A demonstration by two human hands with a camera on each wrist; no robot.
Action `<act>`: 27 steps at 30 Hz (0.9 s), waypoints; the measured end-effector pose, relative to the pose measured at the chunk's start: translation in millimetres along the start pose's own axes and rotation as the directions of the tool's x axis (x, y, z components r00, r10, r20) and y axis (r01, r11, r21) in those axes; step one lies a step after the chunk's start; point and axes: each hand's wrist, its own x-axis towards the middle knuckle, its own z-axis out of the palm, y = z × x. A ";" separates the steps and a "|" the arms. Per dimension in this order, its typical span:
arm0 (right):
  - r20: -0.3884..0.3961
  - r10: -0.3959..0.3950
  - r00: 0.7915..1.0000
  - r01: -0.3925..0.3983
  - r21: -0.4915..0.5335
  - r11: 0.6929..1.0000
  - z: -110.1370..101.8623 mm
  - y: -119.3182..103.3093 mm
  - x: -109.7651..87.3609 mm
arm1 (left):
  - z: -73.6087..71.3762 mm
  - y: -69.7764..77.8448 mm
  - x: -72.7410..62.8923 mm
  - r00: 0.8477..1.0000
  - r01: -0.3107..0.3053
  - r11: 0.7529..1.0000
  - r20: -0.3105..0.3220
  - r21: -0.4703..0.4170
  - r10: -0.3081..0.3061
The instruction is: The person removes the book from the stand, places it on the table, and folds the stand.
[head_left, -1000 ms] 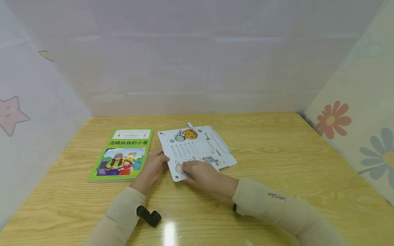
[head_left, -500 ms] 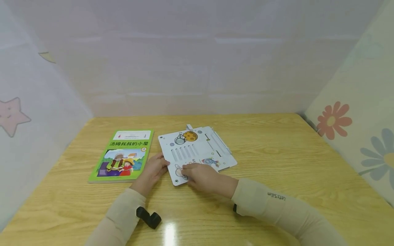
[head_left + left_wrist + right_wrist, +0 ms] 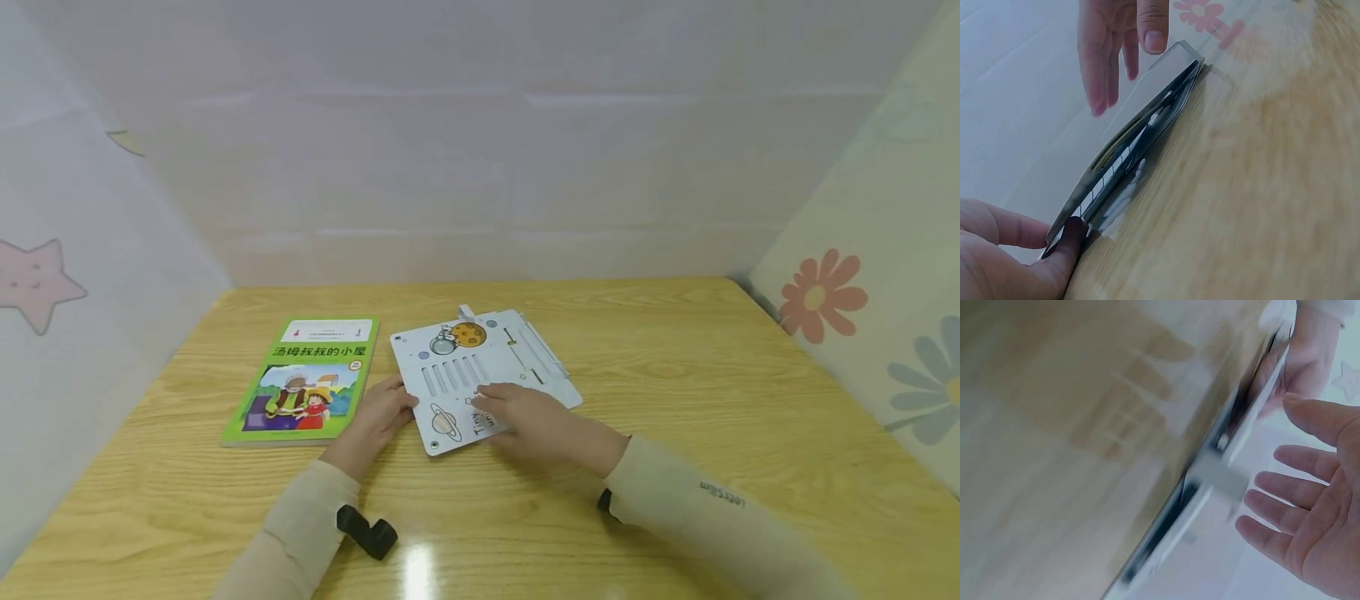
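Note:
In the head view a flat white folding book stand [image 3: 450,367] with space drawings lies on the table. It has slots and a small tab on its far edge. My left hand [image 3: 380,410] pinches its left edge. In the left wrist view that hand [image 3: 1010,250] has its thumb in the gap between two layers of the stand [image 3: 1113,165]. Over the near right part of the stand is my right hand [image 3: 536,425]. Its fingers are spread and relaxed in the right wrist view [image 3: 1310,512], beside the blurred stand edge [image 3: 1213,481], holding nothing.
A green picture-cover book [image 3: 300,400] lies to the left of the stand, close to my left forearm. The wooden table [image 3: 675,375] ends at a pale back wall [image 3: 480,183], with printed side walls at left and right.
My right hand has slid to the right along the stand's near edge, uncovering the ringed planet and some lettering. My left hand stays at the left edge. The head view has shifted slightly.

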 end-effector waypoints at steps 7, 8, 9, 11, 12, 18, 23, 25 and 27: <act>-0.141 0.065 0.988 -0.072 -0.051 0.996 -14.1 35.8 -24.5 | 1.4 -1.4 0.1 1.000 0.001 1.000 -0.027 0.011 0.000; -0.149 0.081 0.986 -0.090 -0.054 0.994 -15.6 41.0 -27.6 | 1.6 -1.6 0.1 1.000 -0.003 1.000 -0.030 0.009 0.003; -0.154 0.097 0.983 -0.107 -0.053 0.993 -16.5 46.2 -30.4 | 1.8 -2.0 0.2 0.999 -0.005 1.000 -0.032 0.009 0.005; -0.151 0.135 0.979 -0.145 -0.054 0.988 -16.4 56.3 -34.4 | 1.9 -2.5 0.5 0.999 -0.013 1.000 -0.039 0.008 0.014; -0.145 0.149 0.978 -0.158 -0.053 0.986 -15.9 60.8 -35.7 | 1.9 -2.7 0.8 0.999 -0.017 1.000 -0.045 0.008 0.017; -0.058 0.204 0.977 -0.205 -0.002 0.979 -7.8 79.5 -39.2 | 3.7 -4.1 1.8 0.996 -0.014 0.999 -0.084 0.033 0.017; -0.033 0.228 0.973 -0.227 0.038 0.973 -3.4 83.1 -37.3 | 4.2 -3.7 1.5 0.995 0.003 0.998 -0.099 0.067 0.004; -0.046 0.226 0.973 -0.224 0.033 0.974 -2.5 83.6 -36.2 | 4.3 -2.6 0.9 0.995 0.009 0.997 -0.104 0.075 -0.001; -0.057 0.220 0.974 -0.219 0.028 0.975 -1.8 84.2 -35.1 | 4.3 -1.5 0.5 0.995 0.014 0.997 -0.104 0.077 -0.006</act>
